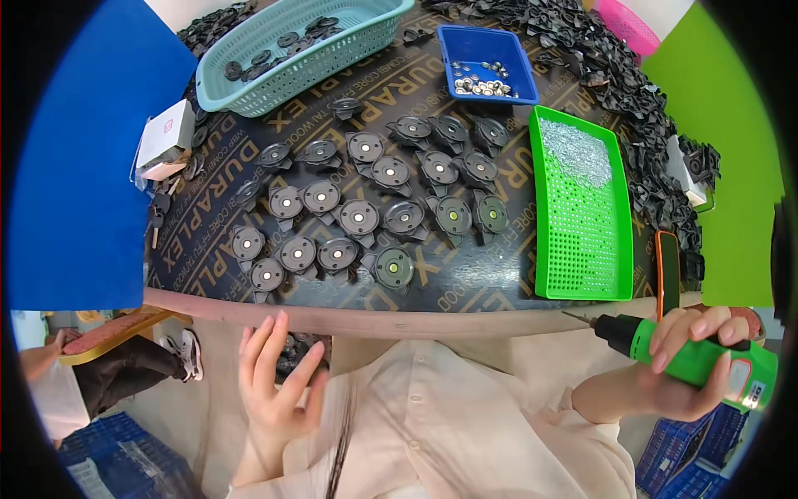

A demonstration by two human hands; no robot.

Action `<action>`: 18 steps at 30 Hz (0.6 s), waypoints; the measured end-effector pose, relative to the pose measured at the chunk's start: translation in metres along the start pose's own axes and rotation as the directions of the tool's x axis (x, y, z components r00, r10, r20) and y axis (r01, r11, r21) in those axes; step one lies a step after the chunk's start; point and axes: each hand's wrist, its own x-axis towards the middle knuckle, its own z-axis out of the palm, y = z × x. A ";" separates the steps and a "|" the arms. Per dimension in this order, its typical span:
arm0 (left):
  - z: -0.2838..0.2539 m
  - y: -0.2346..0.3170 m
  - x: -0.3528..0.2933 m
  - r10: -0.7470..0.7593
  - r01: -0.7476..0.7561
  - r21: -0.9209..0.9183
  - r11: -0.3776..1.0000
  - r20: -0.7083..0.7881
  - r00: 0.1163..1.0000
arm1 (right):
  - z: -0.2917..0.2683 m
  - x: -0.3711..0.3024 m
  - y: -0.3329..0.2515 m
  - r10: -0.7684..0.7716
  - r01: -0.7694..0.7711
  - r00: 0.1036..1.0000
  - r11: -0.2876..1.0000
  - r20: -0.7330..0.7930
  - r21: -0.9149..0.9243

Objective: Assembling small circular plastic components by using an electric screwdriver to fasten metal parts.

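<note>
My left hand (278, 378) is raised just off the table's front edge, its fingers spread and nothing in them. Wrapped around a green and black electric screwdriver (644, 339) is my right hand (675, 387); the bit points left, along the front edge. Several round black plastic parts (359, 217) with side tabs lie in rows on the dark table (490, 274). Most have a silver centre, and a few near the right show a yellowish one. To their right, a green perforated tray (542, 241) holds a pile of small silver screws (575, 154).
A light blue basket (291, 93) with black parts stands at the back left. Beside it, a blue bin (486, 37) contains small metal pieces. Black parts are heaped (598, 71) along the right. A phone (667, 270) lies near the screwdriver. Another person (116, 374) is at left.
</note>
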 end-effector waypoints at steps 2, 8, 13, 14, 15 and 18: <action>0.003 0.002 0.014 0.164 -0.169 0.165 0.972 0.044 0.986 | -0.002 0.002 -0.002 -0.024 0.024 1.000 0.999 -0.016 -0.030; 0.034 0.015 0.088 0.480 -0.522 0.254 0.814 0.213 0.851 | -0.015 0.006 0.005 -0.085 0.071 0.980 0.994 -0.181 -0.078; 0.044 0.020 0.094 0.519 -0.535 0.168 0.828 0.131 0.845 | -0.030 0.007 0.024 -0.053 -0.011 0.954 0.977 -0.296 -0.211; 0.045 0.028 0.092 0.513 -0.513 -0.021 0.858 0.055 0.856 | -0.035 0.008 0.026 -0.056 -0.025 0.957 0.961 -0.285 -0.275; 0.047 0.037 0.090 0.491 -0.482 -0.213 0.850 -0.014 0.871 | -0.039 0.008 0.029 -0.058 -0.027 0.955 0.959 -0.291 -0.281; 0.073 0.060 0.088 0.509 -0.473 -0.444 0.761 -0.042 0.859 | -0.036 0.013 0.037 -0.052 -0.056 0.937 0.953 -0.345 -0.297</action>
